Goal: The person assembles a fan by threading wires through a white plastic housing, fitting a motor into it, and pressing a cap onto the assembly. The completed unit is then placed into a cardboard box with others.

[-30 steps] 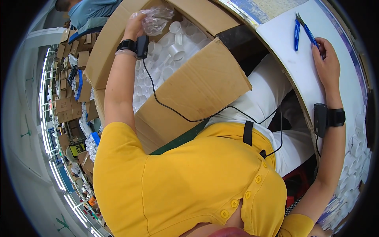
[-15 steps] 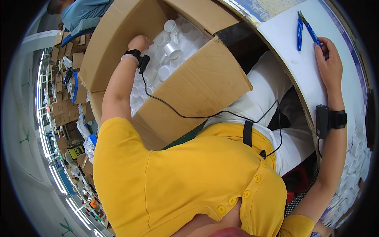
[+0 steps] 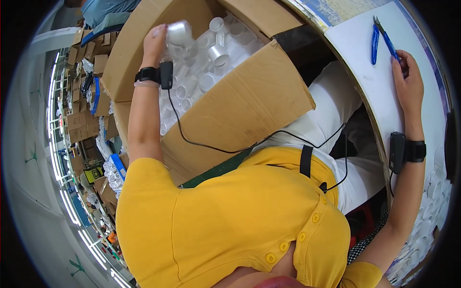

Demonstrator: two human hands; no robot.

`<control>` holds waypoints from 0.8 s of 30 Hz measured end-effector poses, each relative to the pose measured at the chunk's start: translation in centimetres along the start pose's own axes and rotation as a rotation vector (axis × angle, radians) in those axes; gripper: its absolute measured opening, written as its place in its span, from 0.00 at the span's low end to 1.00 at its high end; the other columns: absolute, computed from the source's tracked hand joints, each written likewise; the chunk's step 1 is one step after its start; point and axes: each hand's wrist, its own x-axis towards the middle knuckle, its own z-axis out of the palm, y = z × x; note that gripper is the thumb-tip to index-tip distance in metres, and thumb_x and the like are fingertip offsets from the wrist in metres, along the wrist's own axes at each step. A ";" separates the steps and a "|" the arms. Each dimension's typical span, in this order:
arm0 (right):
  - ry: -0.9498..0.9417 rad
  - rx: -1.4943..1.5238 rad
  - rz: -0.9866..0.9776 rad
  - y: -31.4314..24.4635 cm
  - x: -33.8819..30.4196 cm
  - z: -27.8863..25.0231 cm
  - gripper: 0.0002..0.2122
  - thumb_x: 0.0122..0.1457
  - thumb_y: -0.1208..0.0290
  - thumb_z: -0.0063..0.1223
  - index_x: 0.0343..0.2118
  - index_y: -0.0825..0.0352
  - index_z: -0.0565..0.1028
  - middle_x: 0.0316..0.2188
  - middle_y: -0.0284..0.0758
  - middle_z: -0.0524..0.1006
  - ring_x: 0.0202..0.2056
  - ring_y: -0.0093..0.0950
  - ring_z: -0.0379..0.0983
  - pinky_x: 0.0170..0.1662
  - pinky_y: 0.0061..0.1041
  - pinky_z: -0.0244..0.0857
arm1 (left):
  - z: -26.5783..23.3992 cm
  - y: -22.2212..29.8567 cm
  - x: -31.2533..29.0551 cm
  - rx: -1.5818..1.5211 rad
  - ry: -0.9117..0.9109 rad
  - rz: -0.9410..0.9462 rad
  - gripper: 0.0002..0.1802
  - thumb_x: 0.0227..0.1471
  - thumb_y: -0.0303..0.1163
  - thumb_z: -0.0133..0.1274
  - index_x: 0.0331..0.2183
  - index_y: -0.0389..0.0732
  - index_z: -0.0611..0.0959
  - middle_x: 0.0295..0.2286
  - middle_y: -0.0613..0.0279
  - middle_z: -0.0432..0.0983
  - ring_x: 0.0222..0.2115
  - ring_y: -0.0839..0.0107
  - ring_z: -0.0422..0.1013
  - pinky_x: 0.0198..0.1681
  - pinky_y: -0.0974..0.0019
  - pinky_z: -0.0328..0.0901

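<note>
My left hand [image 3: 154, 44] is raised at the far side of an open cardboard box [image 3: 235, 105]. Its fingers grip a white plastic cup [image 3: 179, 33], slightly smeared by motion. Below and beside it, the box holds many loose white and translucent plastic cups [image 3: 218, 55], some with handles. My right hand [image 3: 409, 79] rests on the white table top at the right. Its thumb and fingers are closed about the end of one handle of the blue nippers [image 3: 384, 36], which lie with their jaws apart, pointing away from me.
One box flap slants down toward my lap. A black cable [image 3: 225, 151] runs from my left wrist device across it to my waist. More white plastic pieces [image 3: 432, 192] lie on the table [image 3: 355, 53] near my right forearm. Stacked cartons [image 3: 77, 122] and another person [image 3: 103, 14] are at the far left.
My left hand has come up out of the heap of cups with one cup in its grip. My right hand stays at the nippers' handle. The whole view has shifted slightly.
</note>
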 end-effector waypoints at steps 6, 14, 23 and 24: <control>-0.038 0.011 0.042 -0.6 0.1 -0.2 0.12 0.59 0.65 0.50 0.44 0.64 0.74 0.27 0.30 0.72 0.29 0.19 0.66 0.35 0.17 0.63 | 0.5 1.2 1.2 -0.153 -0.075 -0.138 0.17 0.54 0.41 0.49 0.28 0.35 0.80 0.21 0.66 0.74 0.22 0.73 0.67 0.27 0.66 0.62; 0.014 0.050 -0.008 -0.1 0.2 -0.1 0.12 0.59 0.64 0.49 0.43 0.64 0.74 0.27 0.30 0.72 0.29 0.20 0.65 0.35 0.18 0.63 | -1.2 5.0 3.0 -0.235 -0.194 -0.149 0.16 0.56 0.40 0.48 0.32 0.36 0.78 0.24 0.70 0.74 0.23 0.78 0.66 0.26 0.71 0.60; -0.022 0.052 0.011 -0.3 0.0 -0.2 0.12 0.59 0.65 0.49 0.43 0.64 0.74 0.27 0.30 0.72 0.29 0.20 0.65 0.34 0.18 0.62 | 2.8 9.6 1.6 -0.458 -0.262 0.160 0.15 0.57 0.42 0.48 0.35 0.39 0.76 0.25 0.71 0.70 0.27 0.80 0.64 0.30 0.75 0.60; -0.017 0.048 0.003 -0.4 0.0 -0.2 0.12 0.59 0.65 0.49 0.43 0.63 0.74 0.27 0.29 0.72 0.28 0.20 0.65 0.34 0.18 0.62 | 3.3 9.8 1.5 -0.459 -0.266 0.161 0.15 0.57 0.42 0.48 0.35 0.39 0.76 0.25 0.71 0.70 0.27 0.80 0.64 0.30 0.75 0.60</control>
